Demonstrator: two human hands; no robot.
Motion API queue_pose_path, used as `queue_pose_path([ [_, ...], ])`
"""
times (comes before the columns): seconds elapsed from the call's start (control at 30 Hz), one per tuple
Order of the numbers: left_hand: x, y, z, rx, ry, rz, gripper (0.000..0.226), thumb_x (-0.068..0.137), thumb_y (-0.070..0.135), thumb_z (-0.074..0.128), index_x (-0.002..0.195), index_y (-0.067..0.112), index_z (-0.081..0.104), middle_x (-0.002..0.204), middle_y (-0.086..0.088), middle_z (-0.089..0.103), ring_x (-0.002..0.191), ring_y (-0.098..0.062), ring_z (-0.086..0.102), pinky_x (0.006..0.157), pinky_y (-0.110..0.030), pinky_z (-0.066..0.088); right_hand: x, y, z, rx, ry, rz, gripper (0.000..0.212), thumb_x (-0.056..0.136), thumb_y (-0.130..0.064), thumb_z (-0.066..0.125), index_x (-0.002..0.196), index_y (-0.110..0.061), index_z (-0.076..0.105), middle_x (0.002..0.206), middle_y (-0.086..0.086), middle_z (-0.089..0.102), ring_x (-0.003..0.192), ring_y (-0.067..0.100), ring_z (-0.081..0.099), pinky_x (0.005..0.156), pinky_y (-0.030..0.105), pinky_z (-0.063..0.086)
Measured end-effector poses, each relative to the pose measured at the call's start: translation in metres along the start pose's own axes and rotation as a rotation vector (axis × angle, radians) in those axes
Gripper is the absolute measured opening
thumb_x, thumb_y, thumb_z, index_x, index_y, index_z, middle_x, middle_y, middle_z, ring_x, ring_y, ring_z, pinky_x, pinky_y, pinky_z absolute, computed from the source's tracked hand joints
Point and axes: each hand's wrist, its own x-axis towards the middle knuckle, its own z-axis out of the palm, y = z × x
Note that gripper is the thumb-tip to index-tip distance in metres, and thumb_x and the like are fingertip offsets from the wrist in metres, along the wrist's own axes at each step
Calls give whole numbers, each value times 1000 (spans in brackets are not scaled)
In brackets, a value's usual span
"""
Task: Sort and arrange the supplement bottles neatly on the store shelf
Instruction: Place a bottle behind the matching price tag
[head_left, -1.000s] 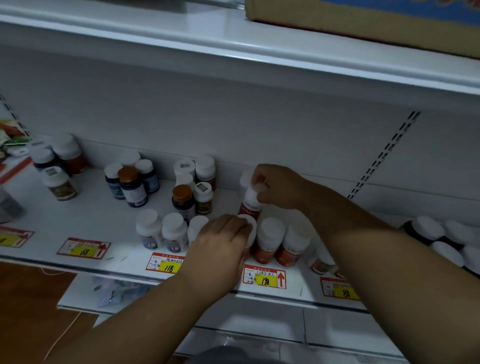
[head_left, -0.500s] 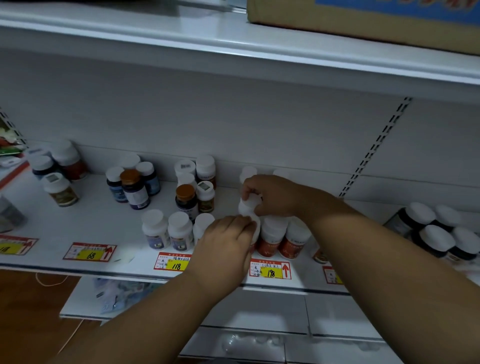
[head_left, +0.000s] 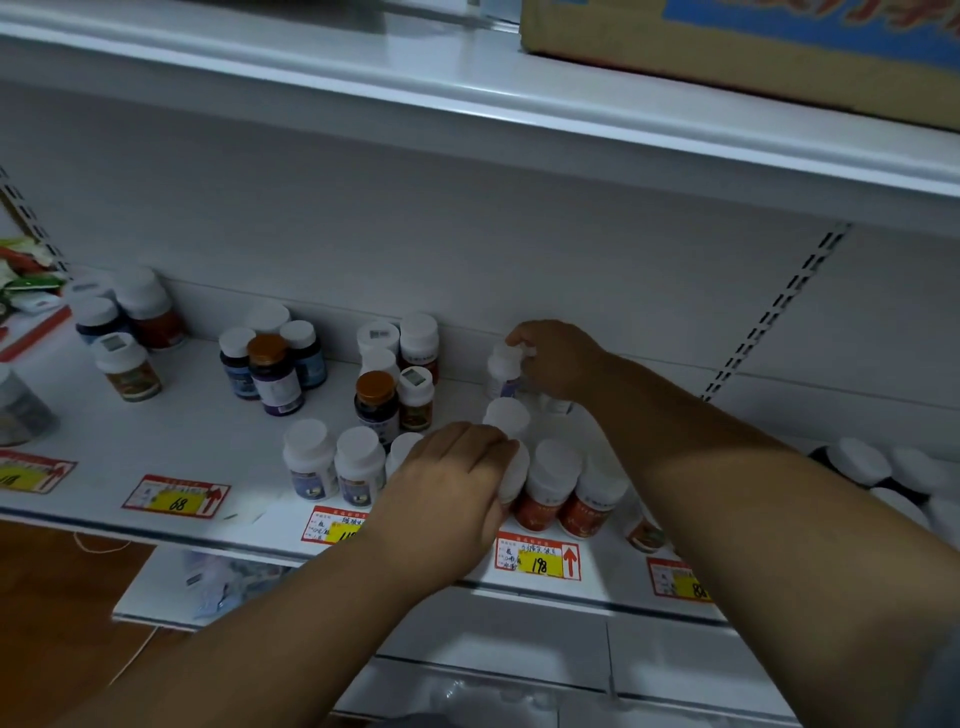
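White-capped, with a bluish label, the supplement bottle (head_left: 503, 370) in hand stands at the back of the store shelf (head_left: 171, 441), directly behind the 198 price tag (head_left: 537, 557). The right hand (head_left: 558, 358) is clamped on its cap from above. Nearer the tag, the left hand (head_left: 452, 483) lies curled over another white-capped bottle (head_left: 514, 475); it seems to grip it, though the fingers hide the contact. Just behind that one stands a further white cap (head_left: 506, 415).

Right of the left hand, two red-labelled bottles (head_left: 571, 493) stand side by side above the tag, a row begun. Left of the tag, blue-labelled bottles (head_left: 332, 465) form a short front row. Farther left, brown-capped bottles (head_left: 270, 371) and mixed labels stand in loose clusters, well apart. My judgement: the work is partway done, with those clusters and the dark bottles (head_left: 883, 473) far right of the tag left to sort.
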Motion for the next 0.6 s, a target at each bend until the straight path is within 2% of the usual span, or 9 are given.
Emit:
queue_pose_path([
  [0.1,3,-6,2,11,38,-22,45,77,26,43,113,12,67,108,-5,64,95,-23,58,80,-32,47,15,4,14,-88,-48,-31,54,81,-13,72,133,-14,54,135,17,52,121,32,51,101,34,41],
  [0.27,4,-19,7,38,70,-31,42,76,23,49,112,12,68,108,-5,64,95,-25,57,78,-33,48,18,3,14,-265,57,-154,29,82,-18,67,108,-9,60,109,19,56,99,35,57,82,39,48],
  [0.43,4,-22,7,20,123,-31,38,76,19,47,107,10,68,105,-6,65,91,-27,59,75,-34,49,20,-7,14,-309,28,-178,23,77,-15,71,90,-12,52,102,17,57,92,33,57,68,31,39],
  [0.53,5,-26,6,1,166,-41,40,76,18,47,109,9,68,105,-8,65,92,-28,59,77,-36,49,16,-6,7,-128,121,-137,31,78,-16,69,104,-8,56,110,17,56,100,35,55,79,35,43],
  [0.6,6,-28,3,-21,212,-57,39,76,18,48,109,8,68,106,-10,65,94,-29,59,82,-36,47,7,-11,-7,-17,223,-112,37,84,-19,65,116,-2,57,116,20,56,107,35,54,84,32,40],
])
